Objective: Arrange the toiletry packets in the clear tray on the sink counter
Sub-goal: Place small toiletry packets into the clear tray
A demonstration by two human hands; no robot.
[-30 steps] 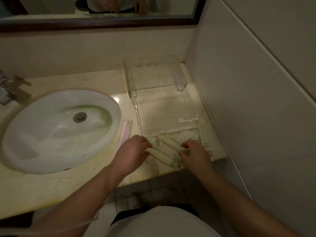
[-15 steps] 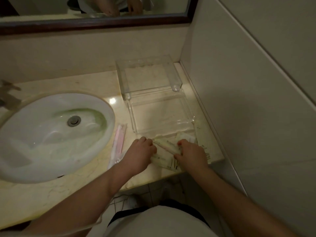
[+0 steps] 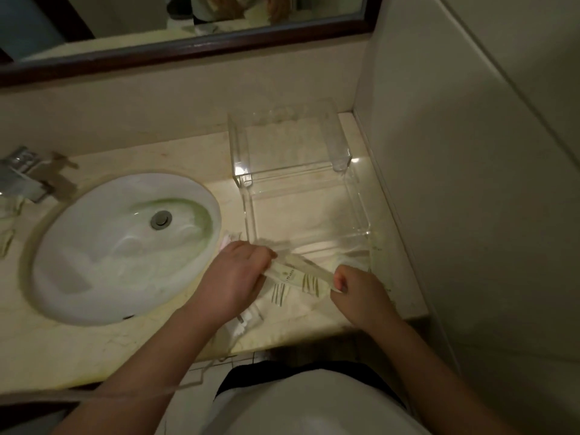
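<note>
A long pale toiletry packet (image 3: 301, 269) is held at both ends just in front of the clear tray (image 3: 361, 211). My left hand (image 3: 235, 277) grips its left end and my right hand (image 3: 361, 293) pinches its right end. More pale packets with striped print (image 3: 282, 295) lie on the counter below it. A clear-wrapped packet with white contents (image 3: 248, 320) sits by my left wrist. A pink packet (image 3: 226, 241) peeks out behind my left hand. The tray's front section holds nothing I can make out.
A white oval sink (image 3: 122, 246) fills the counter's left half, with a chrome tap (image 3: 18, 174) at far left. A raised clear shelf (image 3: 282, 142) stands behind the tray. The side wall (image 3: 470, 183) rises close on the right. A dark-framed mirror (image 3: 188, 51) hangs above.
Both hands have taken the long packet by its ends and lifted it off the pile. The view has shifted, so the sink and tray sit more to the right.
</note>
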